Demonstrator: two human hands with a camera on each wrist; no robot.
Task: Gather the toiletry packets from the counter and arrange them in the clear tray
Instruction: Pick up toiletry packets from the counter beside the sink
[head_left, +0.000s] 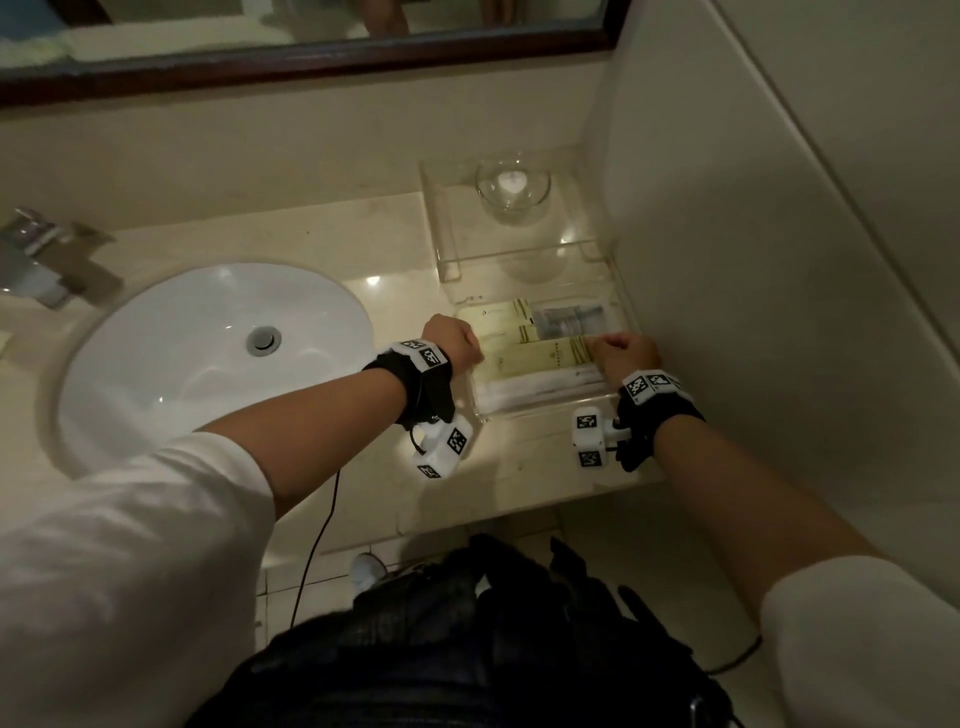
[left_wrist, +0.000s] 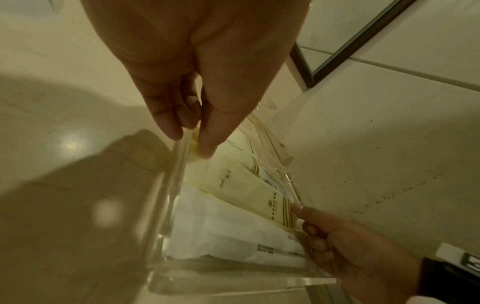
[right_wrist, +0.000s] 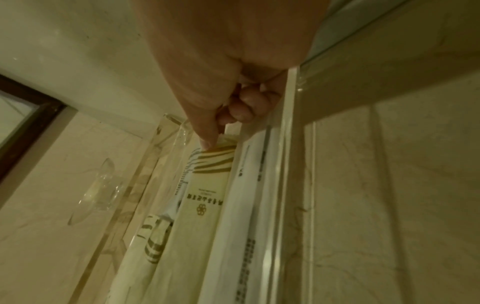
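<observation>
The clear tray (head_left: 540, 415) stands on the counter beside the right wall and holds several packets laid side by side. A cream packet (head_left: 540, 356) with gold stripes lies in the middle, a white packet (head_left: 540, 387) nearer me, and a grey striped packet (head_left: 571, 319) farther back. My left hand (head_left: 457, 343) pinches the tray's left wall (left_wrist: 166, 205) between thumb and forefinger, the forefinger against the cream packet's (left_wrist: 241, 185) left end. My right hand (head_left: 626, 353) pinches that packet's right end (right_wrist: 205, 205), with the thumb on the stripes.
A white sink (head_left: 208, 353) with a metal faucet (head_left: 47, 260) fills the counter's left. Behind the tray a clear stand (head_left: 441, 234) carries a glass bowl (head_left: 511, 187). The wall (head_left: 727, 260) hems the tray's right side. A framed mirror (head_left: 311, 47) hangs at the back.
</observation>
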